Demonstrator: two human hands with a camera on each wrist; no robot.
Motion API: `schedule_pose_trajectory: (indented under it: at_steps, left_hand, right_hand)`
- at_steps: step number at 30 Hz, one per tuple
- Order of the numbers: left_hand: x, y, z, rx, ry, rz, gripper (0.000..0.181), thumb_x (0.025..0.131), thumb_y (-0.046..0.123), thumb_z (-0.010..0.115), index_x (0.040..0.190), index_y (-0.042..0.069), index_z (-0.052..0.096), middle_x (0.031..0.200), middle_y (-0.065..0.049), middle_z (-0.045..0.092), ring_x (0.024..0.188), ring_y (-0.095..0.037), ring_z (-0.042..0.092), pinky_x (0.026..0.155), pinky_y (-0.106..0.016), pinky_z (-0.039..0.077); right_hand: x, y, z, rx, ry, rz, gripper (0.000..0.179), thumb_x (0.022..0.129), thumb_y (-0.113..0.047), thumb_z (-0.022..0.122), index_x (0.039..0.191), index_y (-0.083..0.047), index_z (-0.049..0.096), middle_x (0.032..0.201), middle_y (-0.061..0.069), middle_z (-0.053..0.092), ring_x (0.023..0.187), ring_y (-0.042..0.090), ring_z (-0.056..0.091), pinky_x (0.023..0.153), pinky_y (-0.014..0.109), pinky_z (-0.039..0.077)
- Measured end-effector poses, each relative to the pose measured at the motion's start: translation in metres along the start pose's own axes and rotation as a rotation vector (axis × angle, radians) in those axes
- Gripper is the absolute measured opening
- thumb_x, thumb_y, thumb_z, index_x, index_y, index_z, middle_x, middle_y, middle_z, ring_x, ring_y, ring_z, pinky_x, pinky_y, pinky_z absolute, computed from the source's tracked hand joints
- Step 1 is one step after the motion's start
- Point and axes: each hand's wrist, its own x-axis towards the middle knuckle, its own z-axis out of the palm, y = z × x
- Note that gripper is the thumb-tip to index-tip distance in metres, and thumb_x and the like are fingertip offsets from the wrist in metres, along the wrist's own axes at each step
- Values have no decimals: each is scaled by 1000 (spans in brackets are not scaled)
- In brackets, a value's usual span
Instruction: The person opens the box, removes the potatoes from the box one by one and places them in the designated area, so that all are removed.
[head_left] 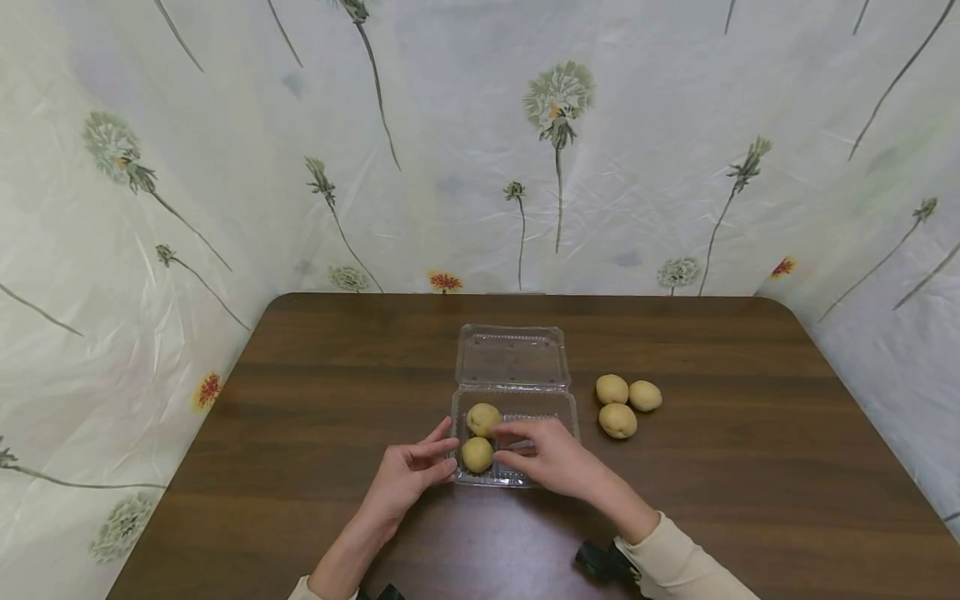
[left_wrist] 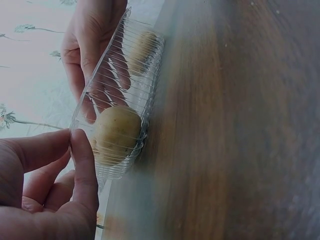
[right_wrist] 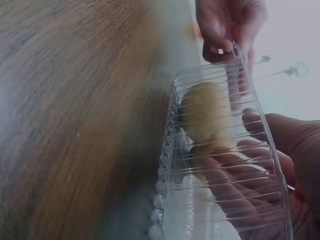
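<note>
A clear hinged plastic container (head_left: 536, 406) sits on the table with its lid (head_left: 512, 357) laid back. In its left side are two potatoes, a front potato (head_left: 477, 455) and a back potato (head_left: 484, 419). My left hand (head_left: 411, 473) pinches the container's left rim between thumb and finger, as the left wrist view shows. My right hand (head_left: 551, 457) reaches in over the front rim, fingers spread and extended toward the back potato, thumb close to the front one. Its fingertips look to touch the back potato; the container wall (right_wrist: 240, 165) blurs that contact in the right wrist view.
Three loose potatoes (head_left: 618, 421) lie together on the table, right of the container. The dark brown wooden table (head_left: 337, 375) meets a flower-printed sheet (head_left: 450, 167) at its back and sides.
</note>
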Motion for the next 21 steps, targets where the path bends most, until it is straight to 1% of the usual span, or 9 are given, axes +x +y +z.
schedule_pose_trajectory:
  at_steps: [6,10,14,17,21]
  left_hand:
    - [1,0,0,-2,0,4,36,88,1,71,122,-10,63,148,-11,43,130,-30,46,81,-27,55]
    - [1,-1,0,-5,-2,8,37,88,1,71,122,-11,62,148,-11,43,130,-30,47,80,-26,55]
    - [1,-2,0,-5,-2,10,37,88,1,70,122,-11,61,148,-11,43,131,-30,46,81,-26,55]
    - [1,-2,0,-4,0,6,37,89,0,70,123,-11,61,148,-11,43,132,-30,45,81,-27,55]
    - [0,-2,0,-7,3,6,37,88,0,70,123,-11,61,148,-11,43,132,-30,44,81,-27,55]
  right_hand:
    - [4,0,3,11,-25,7,35,94,-14,68,125,1,63,121,12,67,109,23,64,87,29,53]
    - [7,2,5,-6,-27,-2,34,93,-13,68,124,1,64,118,10,68,107,22,65,85,27,54]
    - [9,2,8,-45,0,-13,33,93,-13,69,122,1,65,115,11,69,104,21,66,82,25,54]
    - [10,2,11,-85,22,-8,31,92,-14,70,120,-1,67,112,8,69,100,18,67,81,23,54]
    - [11,3,14,-130,44,-13,29,90,-16,72,116,-2,69,105,4,69,94,16,67,79,25,55]
